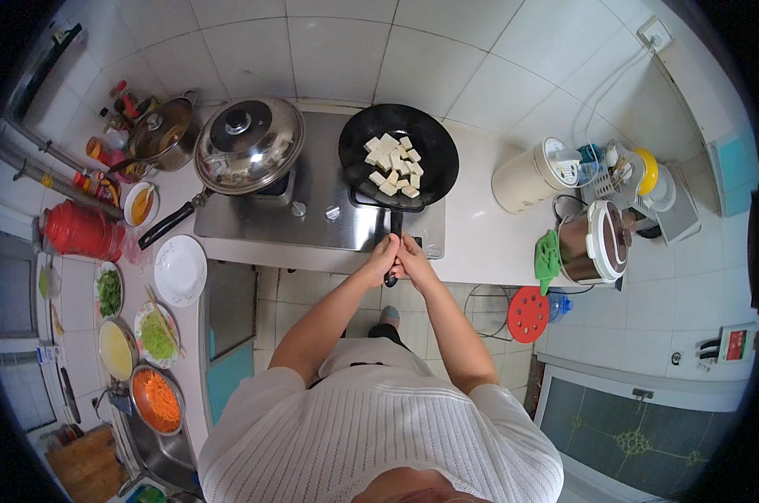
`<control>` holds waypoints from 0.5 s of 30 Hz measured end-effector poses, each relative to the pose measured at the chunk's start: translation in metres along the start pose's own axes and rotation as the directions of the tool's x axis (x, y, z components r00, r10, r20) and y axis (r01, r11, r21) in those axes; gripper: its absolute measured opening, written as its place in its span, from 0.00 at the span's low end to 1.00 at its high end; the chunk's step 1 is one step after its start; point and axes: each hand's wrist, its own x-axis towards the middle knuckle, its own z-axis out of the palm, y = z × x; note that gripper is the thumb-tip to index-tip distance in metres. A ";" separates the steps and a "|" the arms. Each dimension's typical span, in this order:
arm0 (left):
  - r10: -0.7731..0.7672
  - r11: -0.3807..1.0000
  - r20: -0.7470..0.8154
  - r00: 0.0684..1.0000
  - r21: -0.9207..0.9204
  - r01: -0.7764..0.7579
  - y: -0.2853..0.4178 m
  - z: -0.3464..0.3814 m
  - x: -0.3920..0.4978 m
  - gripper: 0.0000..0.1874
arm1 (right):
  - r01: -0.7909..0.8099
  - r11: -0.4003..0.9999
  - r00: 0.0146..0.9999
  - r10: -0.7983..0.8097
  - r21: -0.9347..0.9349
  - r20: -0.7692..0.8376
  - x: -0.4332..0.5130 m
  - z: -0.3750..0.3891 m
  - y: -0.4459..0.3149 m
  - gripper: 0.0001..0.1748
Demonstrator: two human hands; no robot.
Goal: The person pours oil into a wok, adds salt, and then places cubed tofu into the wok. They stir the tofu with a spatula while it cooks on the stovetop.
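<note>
My left hand [381, 259] and my right hand [415, 259] both grip the black handle [396, 221] of a frying pan [360, 129]. Its tip pokes out below my fingers. The pan sits over the right burner of a stainless steel gas stove [247, 223]. Pale cubes of what looks like tofu [395, 163] lie spread over the middle of the pan. On the left burner stands a wok with a domed metal lid [269, 151], its black handle [169, 225] pointing toward the front left.
To the left are a lidded pot [164, 141], a white plate [180, 270], shredded carrot [159, 399], chopped greens [109, 293] and chopsticks [164, 320] across a plate. To the right stand a cream canister-like appliance [521, 179], a rice cooker [584, 245] and a green cloth [547, 258].
</note>
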 end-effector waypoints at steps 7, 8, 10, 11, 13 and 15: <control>0.011 0.978 -0.130 0.991 0.206 0.016 0.002 0.007 0.009 0.39 | 0.090 0.955 0.996 -0.088 0.284 -0.020 0.000 -0.003 0.033 0.35; 0.022 0.942 -0.169 0.985 0.334 0.037 0.000 0.006 0.008 0.40 | 0.084 0.968 0.993 -0.061 0.237 -0.103 0.003 -0.005 0.040 0.42; 0.239 0.777 -0.336 0.911 0.629 0.028 -0.004 -0.002 -0.001 0.48 | 0.074 0.965 0.992 -0.045 0.251 -0.120 -0.002 -0.018 0.062 0.40; 0.290 0.713 -0.364 0.885 0.699 0.054 -0.007 -0.006 -0.008 0.57 | 0.060 0.965 0.987 -0.019 0.254 -0.163 -0.004 -0.026 0.075 0.38; 0.457 0.554 -0.276 0.846 0.832 -0.029 -0.014 -0.025 -0.041 0.54 | -0.058 0.970 0.974 0.107 0.237 -0.199 -0.008 -0.042 0.104 0.35; 0.533 0.528 -0.325 0.781 0.849 -0.008 -0.024 -0.046 -0.087 0.53 | -0.204 0.979 0.970 0.206 0.030 -0.129 -0.012 -0.054 0.142 0.40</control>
